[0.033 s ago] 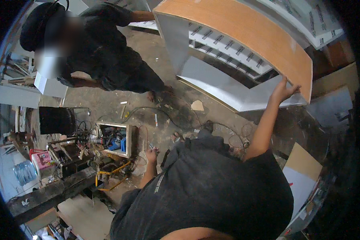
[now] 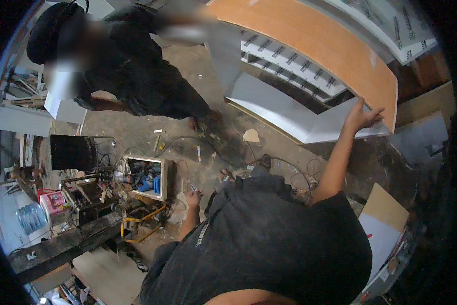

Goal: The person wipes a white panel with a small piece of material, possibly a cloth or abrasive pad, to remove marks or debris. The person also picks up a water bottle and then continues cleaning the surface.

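At the right, my right hand (image 2: 359,118) is on the lower corner of a large cabinet carcass (image 2: 309,35) with an orange-brown panel and white inner sides. Its thumb lies at the panel's edge and its fingers reach, spread, over the outer face. Lower down, my left hand (image 2: 193,197) is half closed around a small pale thing, too small to name, well apart from the cabinet. Across from me, a co-worker (image 2: 132,66) in dark clothes reaches an arm to the cabinet's far left end; that hand is blurred.
A wooden box (image 2: 163,179) of blue tools stands left of my left hand, beside a yellow metal frame (image 2: 137,219). Cables (image 2: 228,161) and scraps litter the floor. White patterned panels (image 2: 391,25) are behind the cabinet; a water bottle (image 2: 31,218) lies far left.
The fingers of my right hand have spread slightly at the cabinet's corner. The cabinet's left end and the co-worker's arm have shifted a little to the right.
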Motion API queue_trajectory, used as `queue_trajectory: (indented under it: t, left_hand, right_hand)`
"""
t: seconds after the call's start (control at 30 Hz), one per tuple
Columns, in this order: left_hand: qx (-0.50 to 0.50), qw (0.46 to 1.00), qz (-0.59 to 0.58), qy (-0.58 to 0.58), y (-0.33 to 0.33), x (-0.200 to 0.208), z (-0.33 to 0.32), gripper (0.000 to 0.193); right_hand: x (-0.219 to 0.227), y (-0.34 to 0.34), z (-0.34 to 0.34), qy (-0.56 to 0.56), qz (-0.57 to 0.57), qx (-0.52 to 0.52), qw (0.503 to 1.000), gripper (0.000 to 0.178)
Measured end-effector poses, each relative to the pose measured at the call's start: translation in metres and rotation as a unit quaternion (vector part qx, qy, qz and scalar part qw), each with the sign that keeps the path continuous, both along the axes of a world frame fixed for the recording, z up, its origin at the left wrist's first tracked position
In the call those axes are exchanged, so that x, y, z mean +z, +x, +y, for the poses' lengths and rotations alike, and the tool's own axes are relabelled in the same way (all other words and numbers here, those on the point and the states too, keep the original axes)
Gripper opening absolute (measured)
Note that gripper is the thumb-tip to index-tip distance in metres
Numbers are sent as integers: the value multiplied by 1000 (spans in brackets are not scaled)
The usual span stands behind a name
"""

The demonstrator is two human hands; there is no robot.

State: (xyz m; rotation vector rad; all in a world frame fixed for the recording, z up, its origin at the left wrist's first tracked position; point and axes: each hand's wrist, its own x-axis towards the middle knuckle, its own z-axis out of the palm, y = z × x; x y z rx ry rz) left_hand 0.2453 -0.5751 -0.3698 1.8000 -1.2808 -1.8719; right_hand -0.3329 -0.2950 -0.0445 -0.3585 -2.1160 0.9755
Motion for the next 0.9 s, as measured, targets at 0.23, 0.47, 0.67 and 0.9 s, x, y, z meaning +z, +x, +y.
queue_trajectory:
  t: [0.23, 0.47, 0.67, 0.9]
  left_hand:
    - [63, 998, 16, -8, 37, -11, 23, 18]
    - [106, 992, -62, -17, 64, 0, 63, 22]
    - [206, 978, -9, -21, 78, -20, 130, 20]
    - [174, 975, -128, 43, 72, 11, 167, 19]
  right_hand:
    - [75, -142, 17, 120, -130, 299, 938, 58]
    - [-1, -321, 63, 350, -231, 342, 841, 59]
    - [0, -357, 50, 357, -244, 209, 877, 62]
    - [27, -330, 52, 362, -220, 161, 891, 61]
